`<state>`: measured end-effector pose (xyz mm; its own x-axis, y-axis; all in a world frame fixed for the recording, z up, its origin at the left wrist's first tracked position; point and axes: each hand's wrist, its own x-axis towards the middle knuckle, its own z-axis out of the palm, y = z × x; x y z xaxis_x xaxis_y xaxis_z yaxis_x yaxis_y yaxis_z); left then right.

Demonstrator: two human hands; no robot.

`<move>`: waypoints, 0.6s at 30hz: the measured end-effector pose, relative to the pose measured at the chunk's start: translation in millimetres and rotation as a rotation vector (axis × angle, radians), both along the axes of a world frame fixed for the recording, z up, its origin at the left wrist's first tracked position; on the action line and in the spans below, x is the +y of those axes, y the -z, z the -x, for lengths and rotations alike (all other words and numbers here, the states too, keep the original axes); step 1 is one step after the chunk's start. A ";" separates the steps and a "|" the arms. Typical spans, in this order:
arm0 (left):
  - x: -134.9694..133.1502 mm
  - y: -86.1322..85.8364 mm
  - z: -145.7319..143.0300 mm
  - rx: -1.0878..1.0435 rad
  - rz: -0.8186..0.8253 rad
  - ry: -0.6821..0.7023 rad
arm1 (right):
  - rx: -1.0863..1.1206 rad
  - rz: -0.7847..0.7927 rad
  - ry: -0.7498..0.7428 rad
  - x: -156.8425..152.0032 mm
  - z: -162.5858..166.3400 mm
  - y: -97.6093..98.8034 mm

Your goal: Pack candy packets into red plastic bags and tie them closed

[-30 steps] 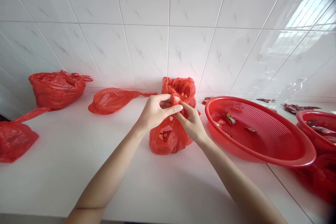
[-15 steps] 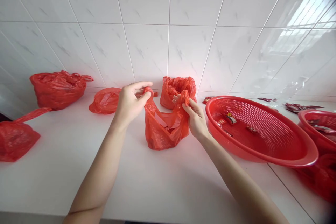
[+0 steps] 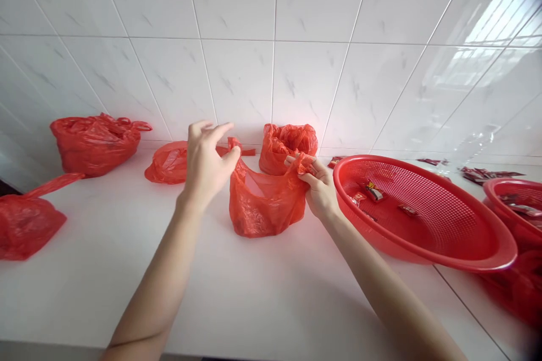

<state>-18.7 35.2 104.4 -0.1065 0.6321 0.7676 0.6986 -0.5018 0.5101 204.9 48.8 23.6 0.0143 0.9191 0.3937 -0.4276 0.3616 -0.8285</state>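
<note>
A thin red plastic carrier bag (image 3: 266, 208) stands upright on the white counter, spread between my hands. My right hand (image 3: 317, 183) pinches its bunched right handle between thumb and fingers. At the bag's left handle (image 3: 234, 145), my left hand (image 3: 208, 161) has its fingers raised and apart. The left thumb is beside that handle and seems to touch it; the hand does not close on it. The bag's contents are hidden behind its front wall.
A large red plastic basket (image 3: 423, 259) with a few small wrapped packets (image 3: 375, 192) stands to the right. Behind are a full red bag (image 3: 288, 149) and a flatter one (image 3: 167, 163). More red bags (image 3: 95, 144) lie left, before the tiled wall (image 3: 237, 79).
My left hand has opened, its fingers lifting up and away from the left handle. The bag's mouth has dropped and flattened, and its right handle sits slightly lower in my right hand.
</note>
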 end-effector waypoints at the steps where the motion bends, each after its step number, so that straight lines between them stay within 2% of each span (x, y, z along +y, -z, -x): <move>1: -2.1 2.9 -8.3 0.036 -0.087 -0.014 | 0.013 0.007 -0.001 0.0 1.0 -0.1; 2: -5.2 6.4 -18.2 0.076 -0.116 0.041 | 0.025 0.014 -0.006 -0.1 2.0 -0.2; 3: -8.8 10.6 -29.1 0.129 -0.078 0.160 | 0.038 0.020 -0.011 -0.5 2.8 -0.4; 5: -15.6 21.2 -51.8 0.265 0.116 0.409 | 0.063 0.037 -0.021 -1.3 3.8 -0.8; 6: -17.8 27.4 -62.4 0.314 0.197 0.459 | 0.075 0.046 -0.025 -1.7 3.7 -0.9; 8: -18.1 40.4 -79.8 0.369 0.293 0.451 | 0.097 0.062 -0.025 -2.1 2.9 -1.4; 12: -7.4 60.7 -94.3 0.361 0.334 0.400 | 0.121 0.081 -0.017 -1.8 0.7 -2.7; 15: -0.5 65.9 -92.6 0.304 0.339 0.477 | 0.098 0.109 -0.020 -2.0 1.1 -2.8; 18: 1.7 63.0 -87.7 0.211 0.373 0.562 | 0.052 0.130 -0.025 -3.3 3.3 -2.0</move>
